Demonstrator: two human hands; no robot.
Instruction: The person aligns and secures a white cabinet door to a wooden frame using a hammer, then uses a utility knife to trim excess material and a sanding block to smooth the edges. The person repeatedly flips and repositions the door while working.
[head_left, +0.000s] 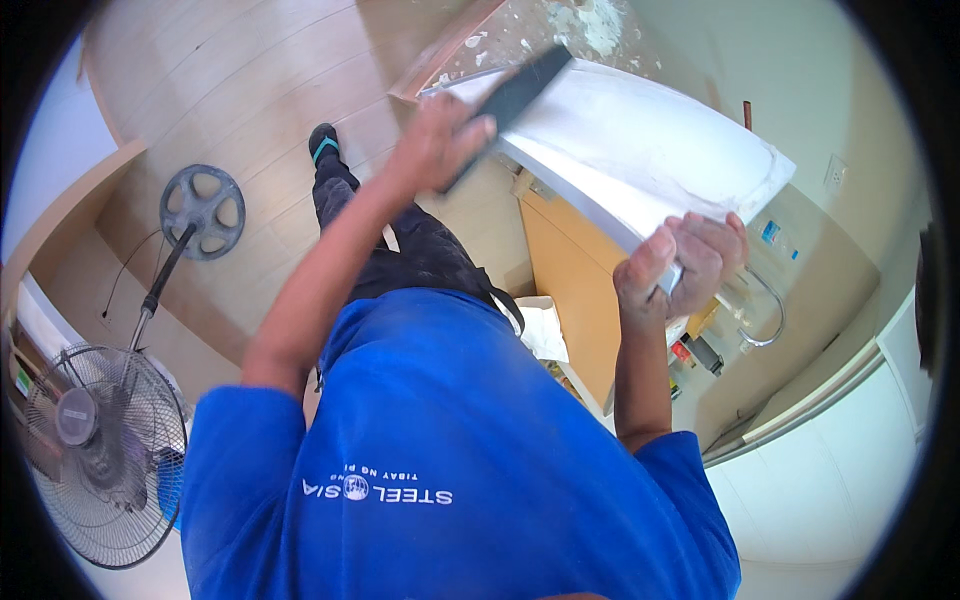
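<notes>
My left hand [445, 145] is closed round a long, flat, dark sanding block [528, 85], slightly smeared by motion. The block lies at a slant over the near left edge of a white panel [650, 130], whose face carries whitish smears. Whether the block touches the panel, I cannot tell. My right hand [685, 262], pale with dust, grips the panel's near right corner, thumb on one side and fingers on the other. The panel is tilted above an orange-brown cabinet [570, 270].
A pedestal fan [105, 440] with a round slotted base [202, 212] lies at the left by a wooden shelf unit. Beyond the panel is a board [590, 30] splotched with white. A curved metal faucet [775, 315] and a plastic bottle [775, 237] are at the right.
</notes>
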